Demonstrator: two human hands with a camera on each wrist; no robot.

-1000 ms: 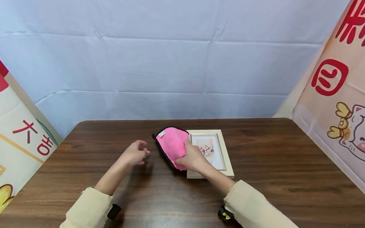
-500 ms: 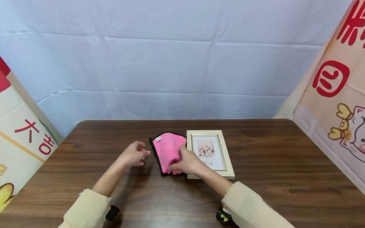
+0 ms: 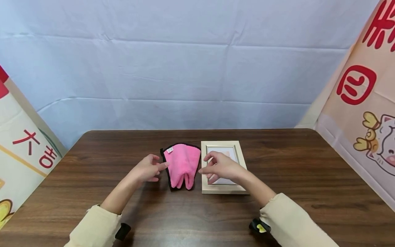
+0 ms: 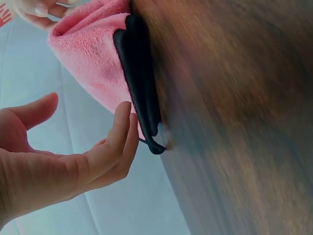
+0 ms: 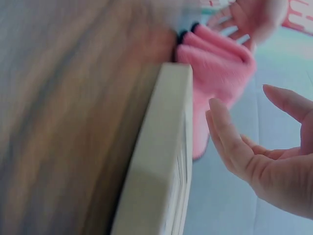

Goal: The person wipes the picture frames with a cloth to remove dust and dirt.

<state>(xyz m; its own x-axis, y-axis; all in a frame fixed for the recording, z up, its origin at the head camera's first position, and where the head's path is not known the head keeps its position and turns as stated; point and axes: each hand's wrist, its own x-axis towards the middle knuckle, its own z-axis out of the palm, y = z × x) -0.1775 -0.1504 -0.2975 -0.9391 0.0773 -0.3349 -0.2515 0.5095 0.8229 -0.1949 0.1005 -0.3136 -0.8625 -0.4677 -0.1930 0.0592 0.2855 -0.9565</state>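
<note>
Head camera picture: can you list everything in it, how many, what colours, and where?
Wood-grain table: 1, brown, across the lower part
Flat rectangular picture frame: 1, cream, lying on the table
Fluffy black-trimmed cloth: 1, pink, left of the frame
Small tag: 1, white, on the cloth's far left corner
Creased fabric backdrop: 1, pale blue, behind the table
Printed left banner: 1, cream with red writing, left edge
Printed right banner: 1, pinkish with red writing, right edge
Wrist straps: 2, black, by the cuffs
Sleeves: 2, cream, both arms
Left hand: 1, bare, at the cloth's left side
Right hand: 1, bare, over the frame
</note>
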